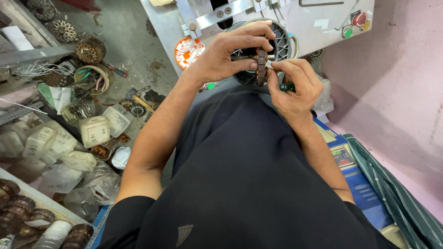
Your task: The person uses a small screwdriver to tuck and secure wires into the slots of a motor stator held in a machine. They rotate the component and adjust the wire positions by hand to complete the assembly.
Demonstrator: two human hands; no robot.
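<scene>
My left hand (226,55) grips a dark ring-shaped motor stator (261,67) edge-on, with copper windings showing near its top. My right hand (295,85) pinches a small white slip of paper (269,64) against the stator's side and also holds a green-handled tool (287,86) in its palm. Both hands are raised in front of my black shirt, just before a round black fan-like housing (284,41) on a grey metal machine.
The grey machine panel (318,23) has red and green buttons (354,25). An orange-rimmed dish of white slips (187,51) lies left of it. Plastic containers (94,131), stators and wire coils (90,50) crowd the floor at left. A blue scale (344,159) sits right.
</scene>
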